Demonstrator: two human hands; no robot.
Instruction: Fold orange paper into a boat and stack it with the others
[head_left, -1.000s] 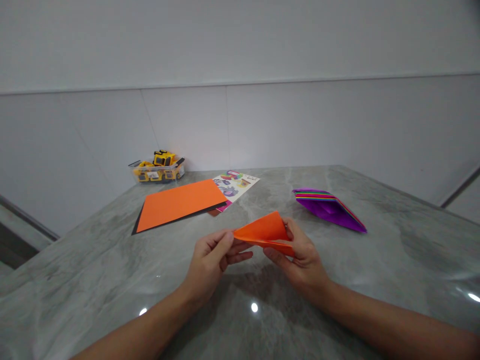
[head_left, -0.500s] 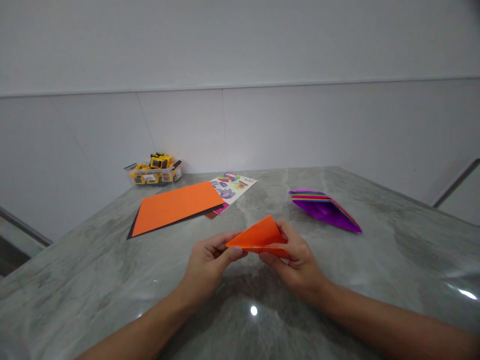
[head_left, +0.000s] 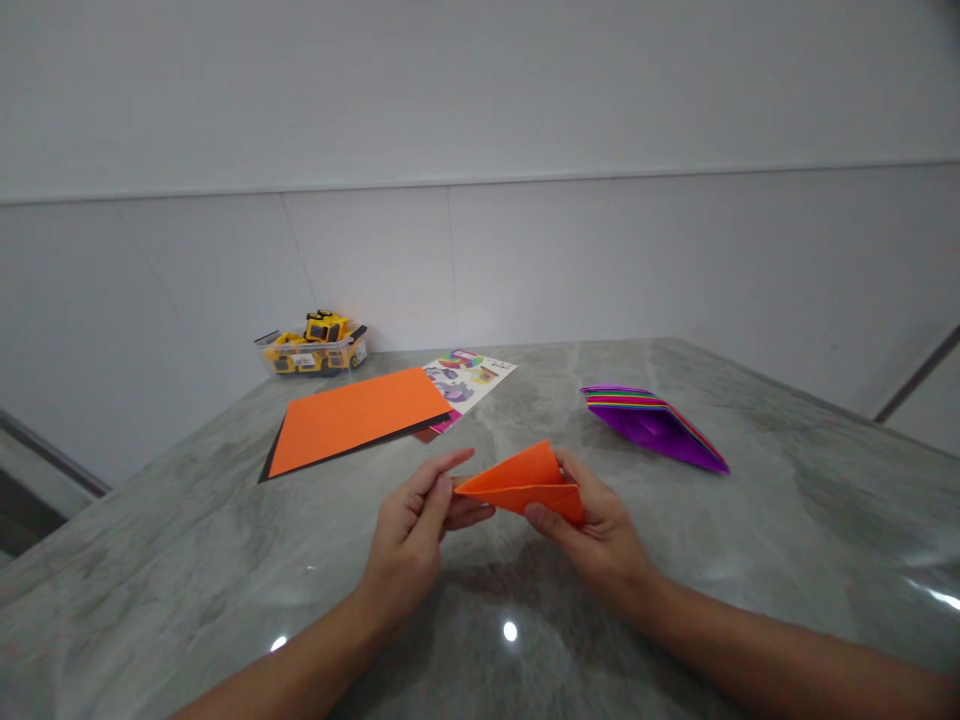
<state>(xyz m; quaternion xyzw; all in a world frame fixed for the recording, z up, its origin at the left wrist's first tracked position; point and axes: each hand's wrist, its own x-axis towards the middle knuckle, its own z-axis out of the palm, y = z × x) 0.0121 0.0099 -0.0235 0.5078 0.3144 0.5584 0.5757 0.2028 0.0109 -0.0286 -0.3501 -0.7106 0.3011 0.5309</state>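
Note:
A folded piece of orange paper (head_left: 517, 485), narrowing to a point on its left, is held above the tabletop. My right hand (head_left: 600, 510) grips its wide right end, thumb on the near face and fingers behind. By the pointed tip is my left hand (head_left: 412, 525), with its index finger stretched out and its lower fingers reaching beneath the point. Whether those fingers touch the paper is hard to see. Two folded layers show, with a gap between them at the right end.
On the grey marbled table (head_left: 225, 550), an orange sheet (head_left: 360, 420) lies over a black one at left. Behind it is a printed sheet (head_left: 472, 378). A clear box with yellow toy vehicles (head_left: 319, 345) stands by the wall. A purple folded paper stack (head_left: 652, 425) with multicoloured edges lies right.
My left thumb and fingers have loosened from the paper's tip, and the index finger has straightened. The paper has tipped, showing more of its near flap. My right hand keeps its hold.

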